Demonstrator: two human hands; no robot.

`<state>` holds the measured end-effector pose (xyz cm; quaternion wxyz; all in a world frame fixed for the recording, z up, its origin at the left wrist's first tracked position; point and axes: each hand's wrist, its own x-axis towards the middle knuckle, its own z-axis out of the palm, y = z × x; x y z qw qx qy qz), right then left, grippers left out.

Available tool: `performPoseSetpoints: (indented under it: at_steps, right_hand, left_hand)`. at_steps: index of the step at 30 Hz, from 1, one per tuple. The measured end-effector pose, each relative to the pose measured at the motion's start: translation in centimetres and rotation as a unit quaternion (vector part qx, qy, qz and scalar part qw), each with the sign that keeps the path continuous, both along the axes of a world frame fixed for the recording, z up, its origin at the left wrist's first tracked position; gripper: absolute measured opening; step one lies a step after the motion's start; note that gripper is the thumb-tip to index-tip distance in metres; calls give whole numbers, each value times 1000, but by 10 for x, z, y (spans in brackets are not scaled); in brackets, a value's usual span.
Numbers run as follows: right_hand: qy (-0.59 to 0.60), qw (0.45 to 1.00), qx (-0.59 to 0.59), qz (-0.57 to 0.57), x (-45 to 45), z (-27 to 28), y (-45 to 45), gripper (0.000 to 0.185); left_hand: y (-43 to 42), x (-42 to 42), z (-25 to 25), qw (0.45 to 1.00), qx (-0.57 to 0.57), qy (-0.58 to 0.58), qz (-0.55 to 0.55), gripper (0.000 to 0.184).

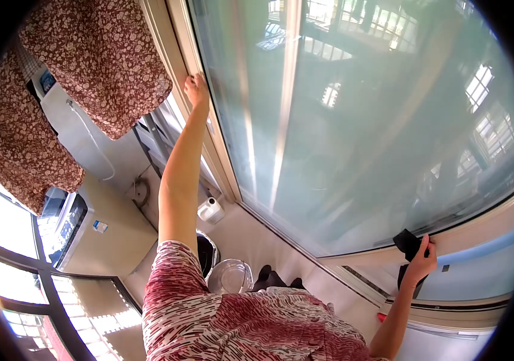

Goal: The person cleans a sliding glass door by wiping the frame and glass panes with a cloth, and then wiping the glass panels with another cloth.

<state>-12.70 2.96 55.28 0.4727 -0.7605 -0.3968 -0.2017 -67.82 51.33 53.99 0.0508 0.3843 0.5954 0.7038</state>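
Note:
A large frosted glass sliding door [353, 138] in a beige frame fills the upper right. At the far left end of it, my left hand [196, 91] is raised with bent fingers gripping the beige door frame [221, 153]. My right hand [423, 263] is at the door's other side, low on the right. Between its fingers it pinches a black cloth [407, 242], which lies against the edge of the glass and hangs partly below the hand. The part of the cloth behind my fingers is hidden.
Brown floral garments [103, 66] hang at upper left, above a washing machine [103, 225]. A white jug [210, 210], a dark bucket [207, 253] and a clear basin [230, 277] stand on the floor by my feet. The door track [281, 234] crosses the floor.

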Motion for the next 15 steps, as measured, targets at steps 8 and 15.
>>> performPoseSetpoints:
  at_steps: [8,15]
  right_hand:
    - [-10,996,-57,-64,10,-25,3,38]
    - [11,988,-86,-130,4,-47,8,38]
  left_hand:
    - [30,-12,-119,980,-123,-154,-35,47]
    - [20,-48,-154,940,-129,296,-112,21]
